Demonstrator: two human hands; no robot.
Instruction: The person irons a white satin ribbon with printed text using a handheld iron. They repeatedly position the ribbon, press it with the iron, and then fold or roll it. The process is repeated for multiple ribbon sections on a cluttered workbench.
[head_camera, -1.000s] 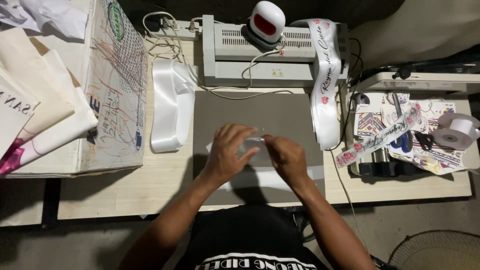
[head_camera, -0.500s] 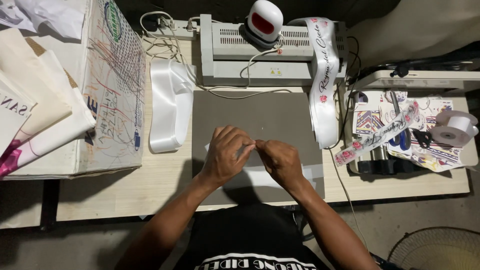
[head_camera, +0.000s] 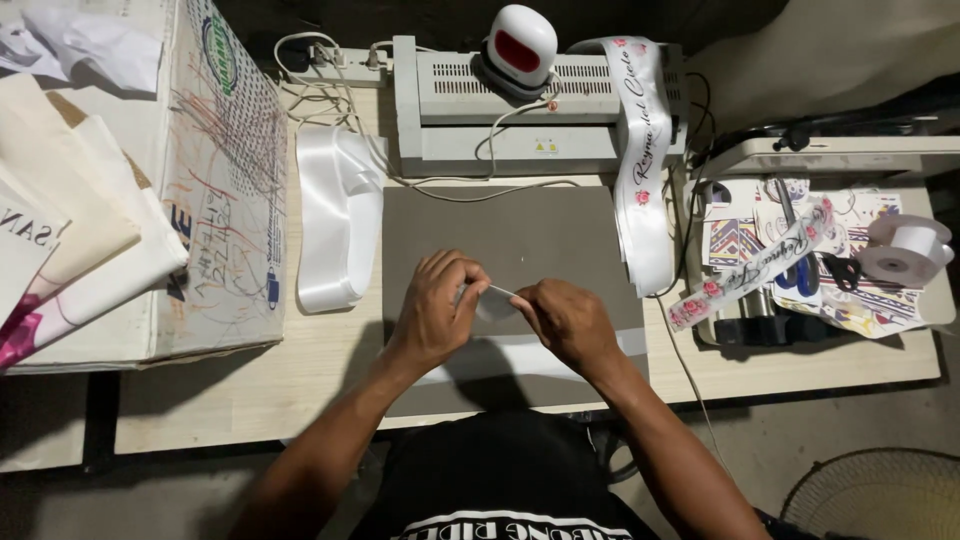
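Head view: the left hand (head_camera: 437, 312) and right hand (head_camera: 566, 322) pinch a small white satin ribbon piece (head_camera: 494, 301) between them above the grey rectangular mat (head_camera: 520, 235), its long axis running left-right.

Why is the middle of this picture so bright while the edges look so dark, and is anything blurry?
In the head view, light falls from above on the table, leaving the floor and top corners dark; the left hand and right hand cast a shadow toward the person over the grey mat; the folded white satin ribbon shines with glare; the small clear piece between the hands is too faint to make out.
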